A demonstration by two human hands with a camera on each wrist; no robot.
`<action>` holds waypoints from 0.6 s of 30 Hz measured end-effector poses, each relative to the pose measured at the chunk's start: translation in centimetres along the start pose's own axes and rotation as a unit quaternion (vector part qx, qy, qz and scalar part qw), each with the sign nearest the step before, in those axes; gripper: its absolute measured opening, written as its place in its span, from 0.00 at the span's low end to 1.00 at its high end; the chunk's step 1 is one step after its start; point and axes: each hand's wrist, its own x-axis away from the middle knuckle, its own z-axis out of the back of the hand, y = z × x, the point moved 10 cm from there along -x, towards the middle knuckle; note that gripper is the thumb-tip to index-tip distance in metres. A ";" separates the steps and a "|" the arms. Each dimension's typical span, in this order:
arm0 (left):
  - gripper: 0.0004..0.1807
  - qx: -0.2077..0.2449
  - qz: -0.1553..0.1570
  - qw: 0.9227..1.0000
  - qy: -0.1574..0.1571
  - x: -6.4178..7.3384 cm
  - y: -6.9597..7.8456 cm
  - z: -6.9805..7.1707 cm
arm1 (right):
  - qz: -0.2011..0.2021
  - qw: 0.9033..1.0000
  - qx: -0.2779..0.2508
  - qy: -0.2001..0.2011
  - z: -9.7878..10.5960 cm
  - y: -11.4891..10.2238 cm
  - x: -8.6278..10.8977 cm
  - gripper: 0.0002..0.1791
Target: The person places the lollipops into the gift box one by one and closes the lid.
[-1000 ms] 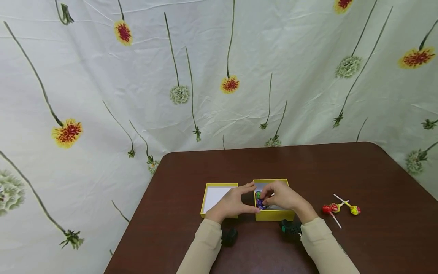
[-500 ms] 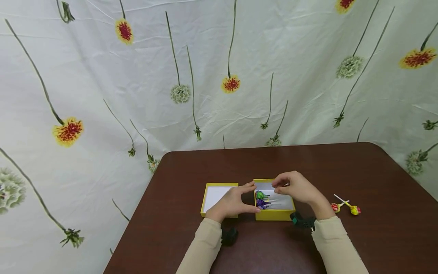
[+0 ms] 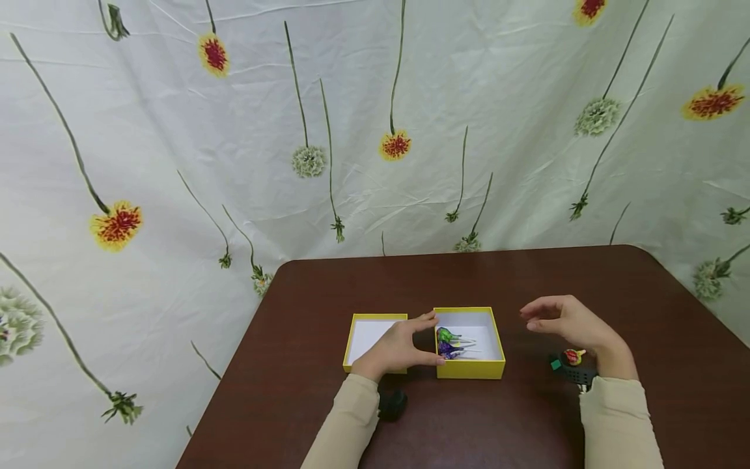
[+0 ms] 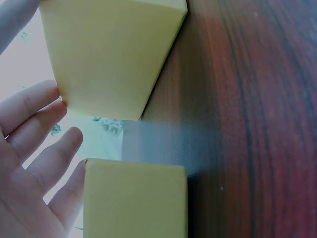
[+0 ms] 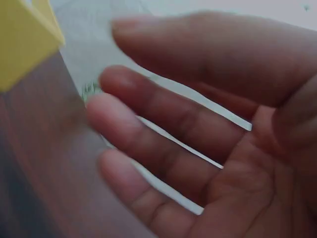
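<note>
My left hand (image 3: 398, 345) grips the left end of a yellow box (image 3: 471, 370), thumb at the front corner and fingertips at the back corner. Lollipops with green (image 3: 446, 334) and purple wrappers (image 3: 448, 349) lie against the box's left wall, white sticks pointing right. In the left wrist view, index and middle fingers touch a corner of the box (image 4: 114, 54). Right of the box hovers my right hand (image 3: 571, 320), fingers loosely bent, holding nothing in the right wrist view. A red-and-yellow lollipop (image 3: 573, 356) shows below that hand; other lollipops there are hidden by the hand and wrist.
A yellow box lid (image 3: 369, 335) with a white inside lies left of the box, partly behind my left hand. Everything stands on a dark brown table (image 3: 328, 286). A white flower-print cloth (image 3: 363, 98) hangs behind the table.
My right hand has left the inside of the box and moved right, over the loose lollipops. The green and purple lollipops in the box are now uncovered. My left hand has stayed put.
</note>
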 end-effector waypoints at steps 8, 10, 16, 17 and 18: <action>0.46 0.001 0.000 1.000 -0.002 0.0 0.1 0.0 | -0.031 0.994 -0.081 -0.061 0.1 4.8 1.8 0.24; 0.46 0.002 -0.001 1.000 -0.001 0.0 0.1 0.0 | -0.034 0.991 -0.102 -0.075 0.1 5.6 2.1 0.25; 0.46 0.007 0.002 1.000 0.000 -0.1 -0.1 0.0 | -0.028 0.983 -0.137 -0.115 -0.3 6.8 2.6 0.22; 0.46 0.008 0.002 1.000 0.000 -0.1 -0.1 0.0 | -0.026 0.983 -0.137 -0.122 -0.5 6.9 2.7 0.22; 0.46 0.007 0.003 1.000 0.000 -0.1 -0.1 -0.1 | -0.023 0.982 -0.137 -0.129 -0.6 7.0 2.7 0.22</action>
